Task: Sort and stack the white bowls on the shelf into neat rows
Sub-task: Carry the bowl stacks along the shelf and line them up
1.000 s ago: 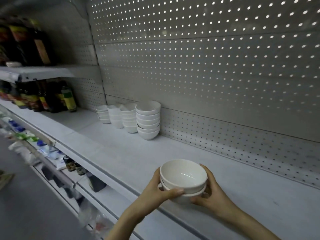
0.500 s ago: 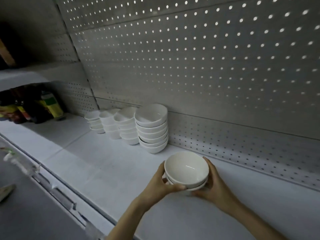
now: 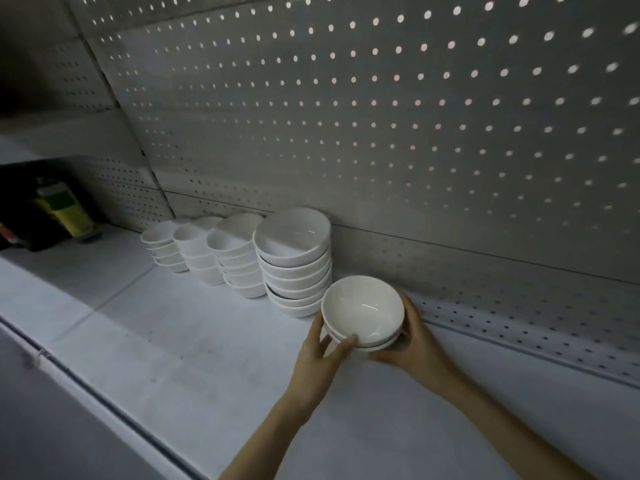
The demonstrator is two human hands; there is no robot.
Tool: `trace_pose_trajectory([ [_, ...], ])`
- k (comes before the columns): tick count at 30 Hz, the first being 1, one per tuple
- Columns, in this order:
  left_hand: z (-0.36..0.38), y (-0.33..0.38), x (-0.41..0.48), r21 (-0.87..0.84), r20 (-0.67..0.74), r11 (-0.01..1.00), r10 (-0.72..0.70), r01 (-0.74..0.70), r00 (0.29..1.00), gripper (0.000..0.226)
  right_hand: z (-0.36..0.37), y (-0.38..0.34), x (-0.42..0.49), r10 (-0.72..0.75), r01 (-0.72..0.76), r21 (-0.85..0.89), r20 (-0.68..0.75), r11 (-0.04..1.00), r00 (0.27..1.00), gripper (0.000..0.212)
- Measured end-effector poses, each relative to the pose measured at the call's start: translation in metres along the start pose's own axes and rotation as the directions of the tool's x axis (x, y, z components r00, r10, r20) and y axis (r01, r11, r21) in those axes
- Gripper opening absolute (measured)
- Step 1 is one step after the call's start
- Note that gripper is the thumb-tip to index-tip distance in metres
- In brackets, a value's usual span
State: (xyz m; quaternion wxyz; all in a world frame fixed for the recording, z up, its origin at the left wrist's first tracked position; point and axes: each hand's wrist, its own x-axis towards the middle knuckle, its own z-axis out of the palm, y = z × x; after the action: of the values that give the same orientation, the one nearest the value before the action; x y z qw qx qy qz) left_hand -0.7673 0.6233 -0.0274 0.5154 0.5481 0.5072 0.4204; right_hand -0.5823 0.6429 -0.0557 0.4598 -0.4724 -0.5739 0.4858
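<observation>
2 bowls (image 3: 362, 311) moved beside the stack (image 3: 294, 261), gripped between fingers (image 3: 411, 317).

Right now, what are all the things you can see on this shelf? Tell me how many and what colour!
bowl stacks: four, white, in a row along the back of the shelf
held bowls: at least two nested, white, just right of the nearest stack
bottles: number unclear, dark with a yellow-green label, far left
shelf: one, white, running under everything
back panel: grey, full of small holes, behind the bowls
left hand: one, grips the held bowls on their left side
right hand: one, grips the held bowls on their right side
</observation>
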Motion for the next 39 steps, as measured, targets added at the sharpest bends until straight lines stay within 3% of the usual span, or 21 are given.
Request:
trace_pose_trajectory([
  [3, 0.007, -0.002, 0.002, -0.051, -0.045, 0.999, -0.012, 0.010, 0.999, 0.048, 0.002, 0.002, 0.002, -0.005, 0.007, 0.049, -0.040, 0.999, 0.999, 0.096],
  [7, 0.012, 0.004, 0.010, -0.076, -0.035, 0.997, -0.023, 0.020, 0.999, 0.048, 0.011, -0.004, -0.002, 0.028, -0.012, 0.106, -0.149, 0.994, 0.988, 0.086],
  [12, -0.004, 0.011, 0.007, 0.056, 0.098, 0.998, -0.015, 0.009, 0.995, 0.052, 0.026, -0.015, -0.024, -0.002, -0.059, -0.204, -0.287, 0.977, 0.958, 0.080],
  [16, -0.041, 0.012, -0.004, 0.299, 0.216, 0.953, -0.026, -0.041, 0.976, 0.047, 0.027, -0.035, -0.060, -0.020, -0.162, -0.494, -0.343, 0.854, 0.939, 0.057],
  [20, -0.085, 0.020, -0.021, 0.549, 0.272, 0.795, 0.121, -0.258, 0.955, 0.037, 0.023, -0.052, -0.112, -0.020, -0.307, -0.695, -0.420, 0.650, 0.907, 0.052],
  [23, -0.104, 0.030, -0.032, 0.752, 0.352, 0.520, 0.203, -0.405, 0.914, 0.044, 0.022, -0.066, -0.157, -0.035, -0.387, -0.747, -0.480, 0.541, 0.876, 0.057],
  [26, -0.105, 0.038, -0.040, 0.777, 0.483, 0.310, 0.267, -0.548, 0.834, 0.049, 0.019, -0.080, -0.204, 0.014, -0.497, -0.760, -0.542, 0.418, 0.840, 0.066],
  [28, -0.100, 0.046, -0.043, 0.731, 0.538, 0.269, 0.339, -0.627, 0.772, 0.049, 0.017, -0.089, -0.234, 0.045, -0.563, -0.743, -0.590, 0.363, 0.806, 0.074],
  [30, -0.088, 0.055, -0.044, 0.677, 0.584, 0.233, 0.408, -0.698, 0.702, 0.047, 0.016, -0.101, -0.262, -0.064, -0.594, -0.724, -0.651, 0.351, 0.756, 0.083],
  [33, -0.063, 0.077, -0.048, 0.634, 0.596, 0.216, 0.475, -0.742, 0.647, 0.043, 0.013, -0.118, -0.299, -0.249, -0.635, -0.688, -0.722, 0.352, 0.645, 0.057],
  [35, -0.046, 0.088, -0.051, 0.594, 0.613, 0.202, 0.512, -0.778, 0.601, 0.053, 0.008, -0.127, -0.320, -0.298, -0.658, -0.675, -0.738, 0.333, 0.606, 0.053],
  [39, -0.011, 0.101, -0.061, 0.558, 0.632, 0.234, 0.502, -0.796, 0.590, 0.049, -0.014, -0.131, -0.362, -0.106, -0.746, -0.582, -0.806, 0.325, 0.582, 0.069],
])
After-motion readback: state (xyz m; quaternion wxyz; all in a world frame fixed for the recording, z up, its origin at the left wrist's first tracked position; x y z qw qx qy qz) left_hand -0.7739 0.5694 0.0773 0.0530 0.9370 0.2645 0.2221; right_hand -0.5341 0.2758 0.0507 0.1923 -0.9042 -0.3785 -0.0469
